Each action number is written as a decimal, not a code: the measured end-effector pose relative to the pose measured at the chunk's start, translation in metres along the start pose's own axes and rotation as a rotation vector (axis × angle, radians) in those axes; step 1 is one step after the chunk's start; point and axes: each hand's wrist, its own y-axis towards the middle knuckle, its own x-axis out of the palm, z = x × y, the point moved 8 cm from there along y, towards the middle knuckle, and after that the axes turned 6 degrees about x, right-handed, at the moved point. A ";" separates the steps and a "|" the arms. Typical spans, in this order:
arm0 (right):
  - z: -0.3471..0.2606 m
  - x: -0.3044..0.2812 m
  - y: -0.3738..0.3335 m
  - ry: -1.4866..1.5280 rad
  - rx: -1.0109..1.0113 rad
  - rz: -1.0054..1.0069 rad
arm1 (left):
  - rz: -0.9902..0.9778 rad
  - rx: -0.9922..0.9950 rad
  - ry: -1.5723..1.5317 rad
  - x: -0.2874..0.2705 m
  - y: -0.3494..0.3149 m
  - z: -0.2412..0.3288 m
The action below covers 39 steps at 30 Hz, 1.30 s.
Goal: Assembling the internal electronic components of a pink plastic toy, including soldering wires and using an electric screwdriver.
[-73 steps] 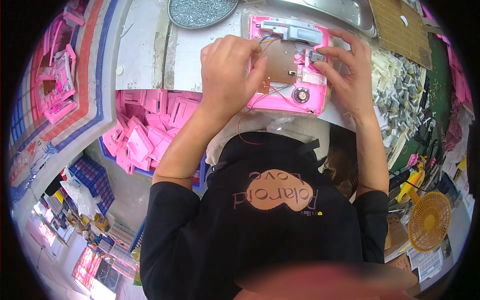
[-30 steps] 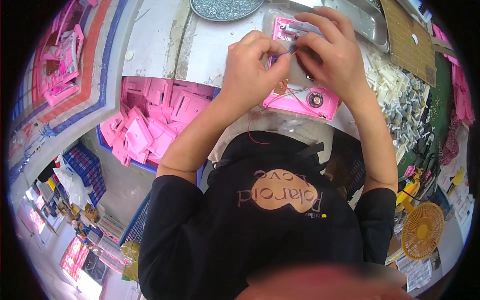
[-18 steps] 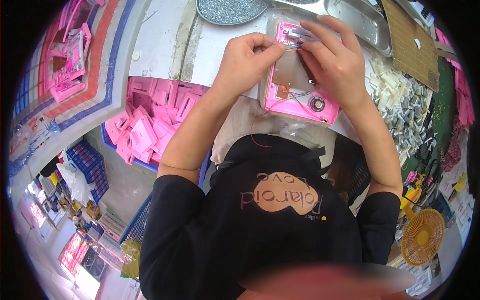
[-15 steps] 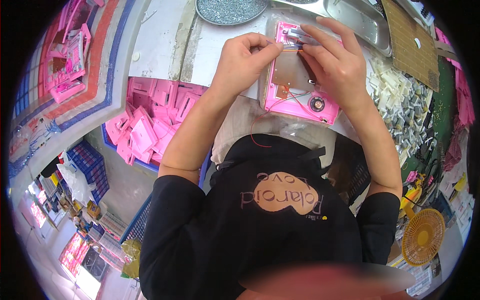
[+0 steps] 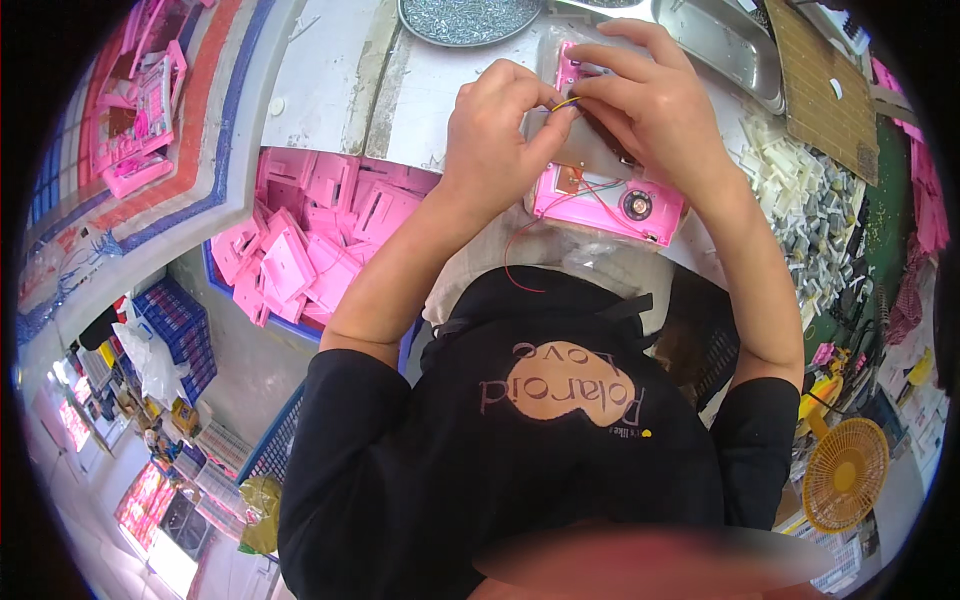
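A pink plastic housing lies on clear plastic wrap at the table's near edge. A round black speaker sits in its near right corner, and a small brown circuit board is beside a greyish flat panel. Over the housing, thin wires, one of them yellow, run between my fingertips. My left hand pinches them from the left. On the other side my right hand also has thumb and finger closed on the wires, its other fingers stretched out. A loose red wire dangles off the near edge.
A round metal dish of screws and a steel tray stand at the back. Pink parts fill a blue crate at left. White and grey pieces are heaped at right, near a yellow fan.
Both hands have drawn the wires up and slightly nearer, with the fingertips close together. The right hand has shifted a little to the left. The housing has barely moved.
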 end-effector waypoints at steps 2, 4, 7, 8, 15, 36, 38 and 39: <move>0.000 0.000 -0.001 0.017 0.004 -0.026 | -0.009 0.030 0.029 -0.001 0.001 0.005; -0.002 -0.006 -0.003 0.014 0.006 -0.002 | -0.028 -0.007 0.014 0.001 0.000 0.001; -0.007 -0.019 -0.015 -0.035 0.025 0.052 | -0.067 -0.117 0.007 0.001 -0.005 -0.011; -0.004 -0.019 -0.028 -0.066 0.045 0.029 | -0.080 -0.163 0.006 0.001 -0.008 -0.015; 0.019 -0.032 -0.068 0.065 0.335 0.180 | 0.103 0.254 -0.053 -0.007 0.014 0.063; 0.039 -0.052 -0.093 0.305 0.408 0.425 | -0.207 0.227 -0.199 0.063 0.047 0.052; 0.039 -0.054 -0.097 0.303 0.434 0.422 | -0.256 0.063 -0.294 0.065 0.045 0.046; 0.039 -0.057 -0.099 0.283 0.450 0.418 | -0.272 -0.042 -0.347 0.065 0.042 0.042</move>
